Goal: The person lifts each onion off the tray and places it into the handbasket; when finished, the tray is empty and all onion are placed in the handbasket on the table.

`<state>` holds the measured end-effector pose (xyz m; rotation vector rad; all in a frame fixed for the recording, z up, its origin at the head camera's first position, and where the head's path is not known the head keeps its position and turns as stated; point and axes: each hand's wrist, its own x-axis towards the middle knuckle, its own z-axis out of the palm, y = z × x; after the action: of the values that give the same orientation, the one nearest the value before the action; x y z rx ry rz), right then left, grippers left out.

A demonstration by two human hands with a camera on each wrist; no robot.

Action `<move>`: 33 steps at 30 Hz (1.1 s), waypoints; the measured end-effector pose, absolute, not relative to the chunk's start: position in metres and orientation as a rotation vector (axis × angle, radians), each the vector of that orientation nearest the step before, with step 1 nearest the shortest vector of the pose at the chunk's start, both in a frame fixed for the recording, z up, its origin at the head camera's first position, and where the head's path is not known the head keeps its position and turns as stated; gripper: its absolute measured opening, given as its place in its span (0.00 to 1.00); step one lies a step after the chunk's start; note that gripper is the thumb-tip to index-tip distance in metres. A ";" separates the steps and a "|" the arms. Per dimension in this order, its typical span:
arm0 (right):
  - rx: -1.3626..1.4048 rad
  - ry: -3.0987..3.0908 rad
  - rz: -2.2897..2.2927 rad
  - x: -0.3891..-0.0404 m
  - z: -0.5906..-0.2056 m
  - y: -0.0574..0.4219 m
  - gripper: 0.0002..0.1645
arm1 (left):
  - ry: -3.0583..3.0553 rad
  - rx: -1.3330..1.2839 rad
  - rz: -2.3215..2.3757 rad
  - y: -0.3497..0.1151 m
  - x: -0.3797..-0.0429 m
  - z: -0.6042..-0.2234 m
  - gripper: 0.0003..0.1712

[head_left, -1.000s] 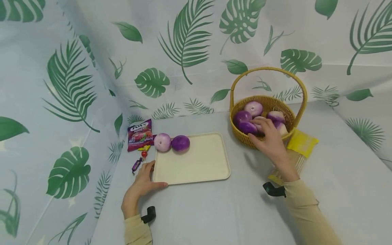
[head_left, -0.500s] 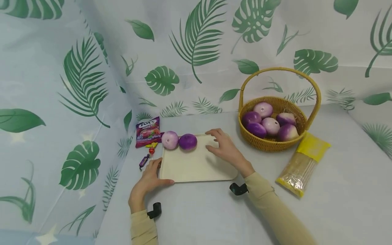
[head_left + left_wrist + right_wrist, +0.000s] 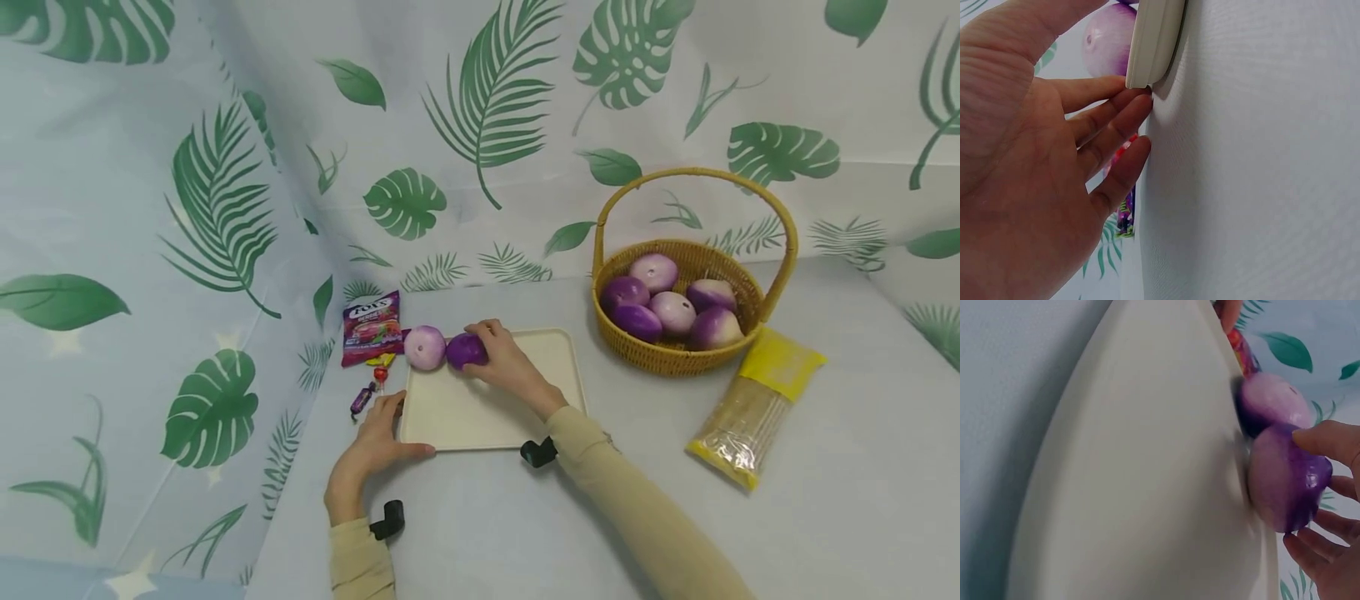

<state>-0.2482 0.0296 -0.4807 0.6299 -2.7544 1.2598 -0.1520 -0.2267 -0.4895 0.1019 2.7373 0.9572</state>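
Observation:
A cream rectangular tray (image 3: 465, 410) lies on the table. At its back left rest two turnips, a pale one (image 3: 425, 348) and a dark purple one (image 3: 460, 354). My right hand (image 3: 516, 371) holds the dark one, thumb on the near side and fingers over the far side. That grip shows in the right wrist view too, on the purple-and-pink turnip (image 3: 1282, 481). My left hand (image 3: 377, 442) holds the tray's front left corner, thumb along the front edge. In the left wrist view its fingertips touch the tray's edge (image 3: 1155, 37).
A wicker basket (image 3: 663, 358) with a tall handle and several turnips stands back right. Before it lies a yellow-ended clear packet (image 3: 753, 408) of thin sticks. Left of the tray are a purple snack bag (image 3: 372, 329), a red lollipop (image 3: 381, 375) and a purple-wrapped candy (image 3: 363, 400).
My right hand has left the basket, crossed leftward over the tray and taken hold of the dark purple turnip. The left hand keeps its place at the tray corner. The head view has shifted slightly.

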 end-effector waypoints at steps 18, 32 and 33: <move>0.626 -2.644 1.222 -0.235 -0.470 0.070 0.38 | 2.734 0.099 0.974 -0.224 -0.151 -0.492 0.66; 0.355 -2.473 1.271 -0.221 -0.430 0.175 0.40 | 2.730 0.107 0.945 -0.224 -0.150 -0.488 0.66; 0.330 -2.473 1.256 -0.222 -0.427 0.184 0.40 | 2.730 0.112 0.945 -0.224 -0.150 -0.488 0.66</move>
<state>-0.2219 0.1842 -0.4266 0.3303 -2.4734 1.2558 -0.1502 -0.2238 -0.4882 0.1123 2.7298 0.9450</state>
